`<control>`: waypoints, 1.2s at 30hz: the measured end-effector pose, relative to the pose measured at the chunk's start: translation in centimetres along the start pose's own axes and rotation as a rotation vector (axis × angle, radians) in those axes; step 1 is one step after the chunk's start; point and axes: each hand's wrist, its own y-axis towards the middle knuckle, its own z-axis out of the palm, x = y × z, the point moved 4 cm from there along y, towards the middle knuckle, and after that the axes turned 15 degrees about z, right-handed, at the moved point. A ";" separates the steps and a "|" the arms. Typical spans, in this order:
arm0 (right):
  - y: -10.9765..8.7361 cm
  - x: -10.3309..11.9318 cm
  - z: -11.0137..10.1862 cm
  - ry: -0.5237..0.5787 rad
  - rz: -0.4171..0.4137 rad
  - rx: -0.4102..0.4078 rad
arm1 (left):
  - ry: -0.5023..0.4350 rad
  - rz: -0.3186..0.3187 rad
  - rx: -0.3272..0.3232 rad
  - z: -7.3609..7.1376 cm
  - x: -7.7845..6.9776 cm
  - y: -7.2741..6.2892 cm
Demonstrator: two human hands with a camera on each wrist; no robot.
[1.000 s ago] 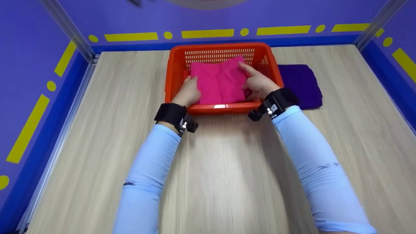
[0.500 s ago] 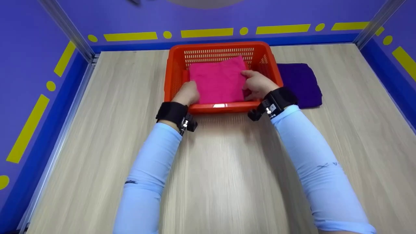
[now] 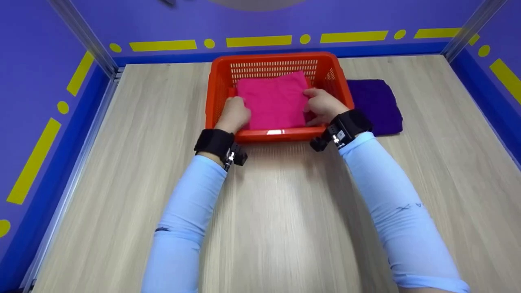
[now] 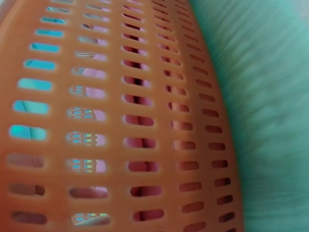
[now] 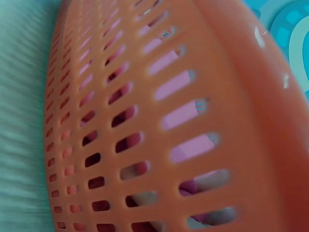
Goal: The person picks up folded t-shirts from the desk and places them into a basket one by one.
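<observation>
A folded bright pink cloth [image 3: 274,103] lies inside the orange plastic basket [image 3: 281,135]. My left hand [image 3: 235,114] has curled fingers at the cloth's left edge, gripping it there. At the opposite edge my right hand [image 3: 325,105] holds the cloth, index finger by its upper right side and thumb lower down. The other fingertips of both hands are hidden. Both wrist views look through the slotted basket wall [image 4: 111,111], where pink fabric and bits of the hand show through the holes; the right wrist view also has the basket rim [image 5: 256,96].
A folded dark purple cloth [image 3: 374,106] lies on the wooden table [image 3: 276,215], right of the basket and partly behind the right wrist. Blue panels [image 3: 260,24] with yellow marks stand behind the table and along its sides.
The left hand has turned and curled more at the cloth's left edge, its thumb no longer lying on top. Creases in the pink cloth have flattened. The right hand has barely moved.
</observation>
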 end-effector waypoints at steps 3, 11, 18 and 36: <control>-0.1 0.0 0.0 0.009 -0.001 0.000 | -0.067 0.040 -0.117 -0.3 -0.2 -0.1; -0.5 -0.1 -0.1 -0.018 -0.030 -0.012 | -0.102 0.124 -0.329 -2.5 -0.4 -1.7; -0.6 -0.6 -0.6 -0.013 -0.043 -0.026 | -0.302 0.276 -0.505 -5.2 0.5 -3.3; -3.9 -0.7 -4.9 0.157 -0.176 0.044 | -0.456 0.067 -0.404 -4.4 6.0 -4.2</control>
